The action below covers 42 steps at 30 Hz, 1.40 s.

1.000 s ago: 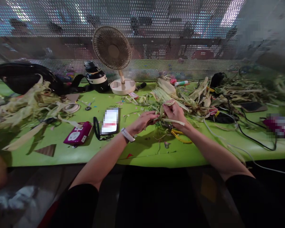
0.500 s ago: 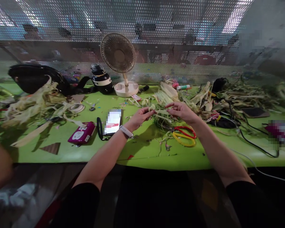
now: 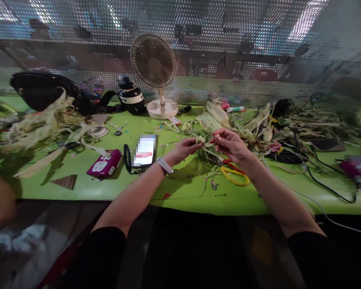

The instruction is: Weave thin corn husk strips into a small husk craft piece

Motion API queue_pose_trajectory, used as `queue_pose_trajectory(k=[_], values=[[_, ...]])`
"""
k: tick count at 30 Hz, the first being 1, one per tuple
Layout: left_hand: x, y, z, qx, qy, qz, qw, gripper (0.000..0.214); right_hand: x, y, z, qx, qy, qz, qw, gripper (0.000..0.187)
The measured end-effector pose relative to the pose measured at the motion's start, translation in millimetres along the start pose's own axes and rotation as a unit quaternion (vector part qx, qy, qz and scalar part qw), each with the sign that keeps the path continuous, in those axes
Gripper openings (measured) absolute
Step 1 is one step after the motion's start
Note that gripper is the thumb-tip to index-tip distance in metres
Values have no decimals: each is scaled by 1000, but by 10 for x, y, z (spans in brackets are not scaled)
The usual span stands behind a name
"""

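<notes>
Right hand [image 3: 233, 147] has curled its fingers, grip unclear; I see left hand [image 3: 184, 150] pinching pale-green, narrow husk strip [image 3: 200, 140].

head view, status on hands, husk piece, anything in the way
Left hand pinching small pale husk piece. Right hand close beside it, hold unclear. Scissors lying near right wrist.

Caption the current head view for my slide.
Left hand pinches a pale husk piece beside the right hand, scissors lying nearby on the green table.
</notes>
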<state>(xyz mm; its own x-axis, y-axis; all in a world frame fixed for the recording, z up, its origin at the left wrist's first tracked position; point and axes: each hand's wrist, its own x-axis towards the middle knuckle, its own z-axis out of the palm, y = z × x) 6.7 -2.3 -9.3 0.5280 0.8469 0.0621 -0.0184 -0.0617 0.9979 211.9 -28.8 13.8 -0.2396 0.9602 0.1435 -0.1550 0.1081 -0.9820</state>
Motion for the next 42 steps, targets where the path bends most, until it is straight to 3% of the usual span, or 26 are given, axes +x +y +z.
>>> queue_pose_trajectory(k=[4, 8, 16, 26, 34, 42], values=[[-2, 1, 27, -23, -5, 6, 1000, 40, -29, -13, 70, 0, -4, 27, 1000, 57], [3, -24, 29, -51, 28, 18, 998, 47, -23, 18, 96, -12, 8, 33, 999, 46], [-6, -23, 35, -42, 30, 37, 998, 46, -16, 15, 103, -161, 5, -57, 985, 29], [17, -60, 14, -45, 25, 49, 997, 48, -12, 19, 65, -187, 13, -42, 981, 27], [21, -104, -2, -19, 5, 78, 997, 44, 26, 61, 31, -290, 20, -140, 947, 20], [52, -153, -1, 44, 0, 136, 990, 39, -6, 89, 58, -309, 33, -116, 943, 20]])
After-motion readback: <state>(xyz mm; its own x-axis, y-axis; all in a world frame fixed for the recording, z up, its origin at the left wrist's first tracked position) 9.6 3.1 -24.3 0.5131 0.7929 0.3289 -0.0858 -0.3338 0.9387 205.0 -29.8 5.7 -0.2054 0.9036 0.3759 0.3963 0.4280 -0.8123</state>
